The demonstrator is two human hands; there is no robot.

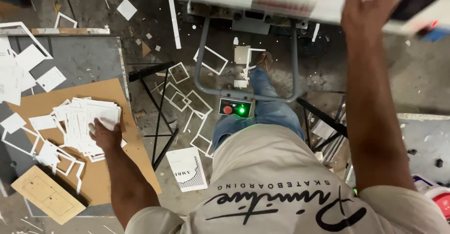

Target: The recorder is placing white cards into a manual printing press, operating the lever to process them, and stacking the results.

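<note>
On brown board (101, 168), left hand (107, 135) presses white cards (89, 119).

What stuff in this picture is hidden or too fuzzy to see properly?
- Right hand, head view: fingertips cut off by the top edge and motion-blurred.
- Blurred white sheet under that hand: its top is cut off.
- Left hand: its palm is hidden, pressed on the messy stack of white die-cut cards.
- Lower cards in that stack: covered.

Single view: we look steeply down from our head-worn camera, close over our own shirt front (281, 192), past both arms to the littered floor (154, 32) and the side table (79, 56).
</note>
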